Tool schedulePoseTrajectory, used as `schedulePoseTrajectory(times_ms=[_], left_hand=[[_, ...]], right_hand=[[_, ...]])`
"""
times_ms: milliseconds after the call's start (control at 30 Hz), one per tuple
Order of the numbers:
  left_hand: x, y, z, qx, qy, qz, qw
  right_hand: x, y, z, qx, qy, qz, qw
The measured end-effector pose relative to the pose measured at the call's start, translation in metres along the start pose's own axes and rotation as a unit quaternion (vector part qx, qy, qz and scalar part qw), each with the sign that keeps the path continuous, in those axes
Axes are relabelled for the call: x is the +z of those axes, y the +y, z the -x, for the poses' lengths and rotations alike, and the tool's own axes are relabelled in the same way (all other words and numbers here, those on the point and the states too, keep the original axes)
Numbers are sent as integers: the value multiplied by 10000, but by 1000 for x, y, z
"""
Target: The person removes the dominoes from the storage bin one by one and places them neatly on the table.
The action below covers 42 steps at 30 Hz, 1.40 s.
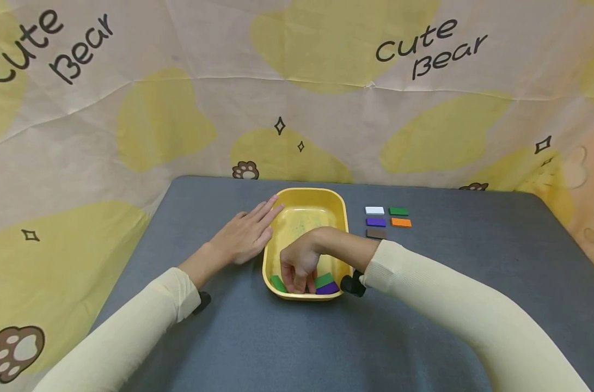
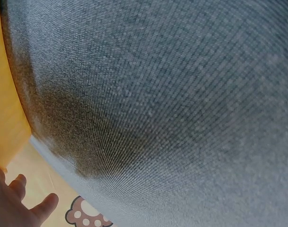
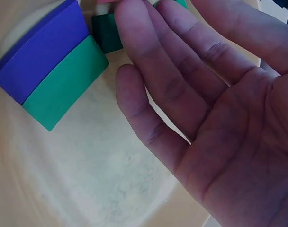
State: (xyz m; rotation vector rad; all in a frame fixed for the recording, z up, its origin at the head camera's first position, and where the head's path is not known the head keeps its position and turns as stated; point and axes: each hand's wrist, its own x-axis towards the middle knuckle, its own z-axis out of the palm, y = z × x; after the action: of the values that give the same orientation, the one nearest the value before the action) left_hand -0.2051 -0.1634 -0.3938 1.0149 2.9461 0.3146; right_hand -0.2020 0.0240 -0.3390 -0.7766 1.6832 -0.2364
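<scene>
In the head view, my left hand (image 1: 247,231) rests with straight fingers at the left rim of a yellow plastic tray (image 1: 306,190). My right hand (image 1: 299,264) reaches down inside the tray, fingertips among small coloured blocks at its near end. A purple block (image 3: 42,49) and a green block (image 3: 66,82) lie side by side there. In the right wrist view, the fingers are fairly straight, and their tips partly hide a dark green block (image 3: 106,33) and a reddish block (image 3: 107,1). Another green block (image 1: 278,283) leans at the tray's near left corner.
Right of the tray, several blocks lie in two columns on the grey table: white (image 1: 374,210), green (image 1: 398,211), purple (image 1: 376,222), orange (image 1: 401,222) and brown (image 1: 376,233). A printed cloth (image 1: 326,109) hangs behind the table.
</scene>
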Motion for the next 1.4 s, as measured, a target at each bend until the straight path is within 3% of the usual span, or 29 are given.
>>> schedulePoseTrajectory(times_ms=[467,933,1400], left_hand=[[0,1,-1,-15,0,-64,10000],[0,1,-2,-58,-92,-46,9999],[-1,3,-1,-56,-122,-72,9999]], right_hand=[[-2,5,6,-167,-218,435,9987],[-21,18,45,23,687,466,9966],[-29,48,103,54,1365,89,9906]])
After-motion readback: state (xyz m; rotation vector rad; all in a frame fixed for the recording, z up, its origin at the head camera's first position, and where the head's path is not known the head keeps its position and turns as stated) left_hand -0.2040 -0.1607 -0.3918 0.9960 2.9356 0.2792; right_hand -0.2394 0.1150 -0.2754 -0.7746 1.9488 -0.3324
